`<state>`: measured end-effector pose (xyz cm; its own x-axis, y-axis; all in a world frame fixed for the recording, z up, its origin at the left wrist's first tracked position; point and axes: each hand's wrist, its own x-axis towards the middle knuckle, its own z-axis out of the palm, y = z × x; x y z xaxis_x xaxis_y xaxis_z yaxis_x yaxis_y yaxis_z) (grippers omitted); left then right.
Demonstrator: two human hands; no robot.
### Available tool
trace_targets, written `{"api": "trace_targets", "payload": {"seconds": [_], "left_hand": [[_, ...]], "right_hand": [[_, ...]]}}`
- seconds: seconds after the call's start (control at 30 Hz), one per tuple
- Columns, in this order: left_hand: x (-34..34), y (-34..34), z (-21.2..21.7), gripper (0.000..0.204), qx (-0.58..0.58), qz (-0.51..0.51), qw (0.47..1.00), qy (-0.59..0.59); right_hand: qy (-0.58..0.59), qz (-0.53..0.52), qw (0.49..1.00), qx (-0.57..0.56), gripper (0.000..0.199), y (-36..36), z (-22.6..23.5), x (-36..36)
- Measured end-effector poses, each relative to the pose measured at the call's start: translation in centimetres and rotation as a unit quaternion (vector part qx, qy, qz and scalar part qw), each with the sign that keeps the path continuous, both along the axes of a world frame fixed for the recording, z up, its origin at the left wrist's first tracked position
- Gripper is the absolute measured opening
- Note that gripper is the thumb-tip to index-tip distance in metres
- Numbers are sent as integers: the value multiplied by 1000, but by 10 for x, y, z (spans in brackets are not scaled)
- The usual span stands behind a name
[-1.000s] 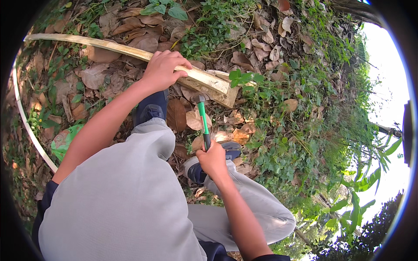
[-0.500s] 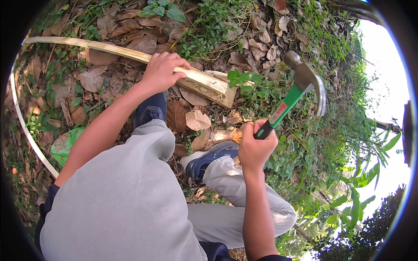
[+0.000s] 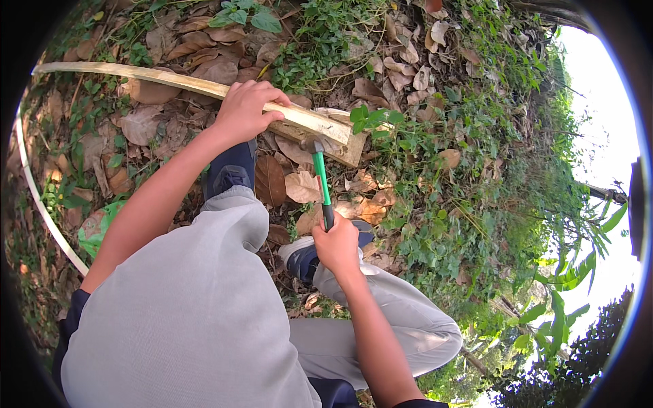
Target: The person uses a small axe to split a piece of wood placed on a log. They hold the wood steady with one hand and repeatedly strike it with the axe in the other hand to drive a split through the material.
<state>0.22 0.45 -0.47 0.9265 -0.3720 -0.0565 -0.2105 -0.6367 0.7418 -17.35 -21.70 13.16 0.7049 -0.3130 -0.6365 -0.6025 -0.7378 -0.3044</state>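
My left hand is closed over a long, pale wooden strip and presses it near its right-hand end. That end rests on a shorter piece of wood lying on the leafy ground. My right hand is wrapped round the black grip of a claw hammer with a green handle. The hammer's metal head is against the near side of the strip, close to its end and right of my left hand. Part of the head is hidden by the wood, so I cannot tell which face touches.
Dry brown leaves and green weeds cover the ground. My dark blue shoes stand just below the wood. A thin pale strip curves down the far left. A leafy plant grows beside the wood's end.
The hammer has come down and left from its raised position, and its head now meets the wood. My right hand moved with it; my left hand keeps its hold.
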Motion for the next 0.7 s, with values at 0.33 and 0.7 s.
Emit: {"api": "trace_targets", "payload": {"seconds": [0.33,0.7], "left_hand": [[1,-3,6,22,14,-8,1000,11],[3,-3,7,22,58,-9,998,9]], "right_hand": [[-273,-93,954,85,13,-5,24,48],[-72,-82,993,40,16,-9,-53,-30]]}}
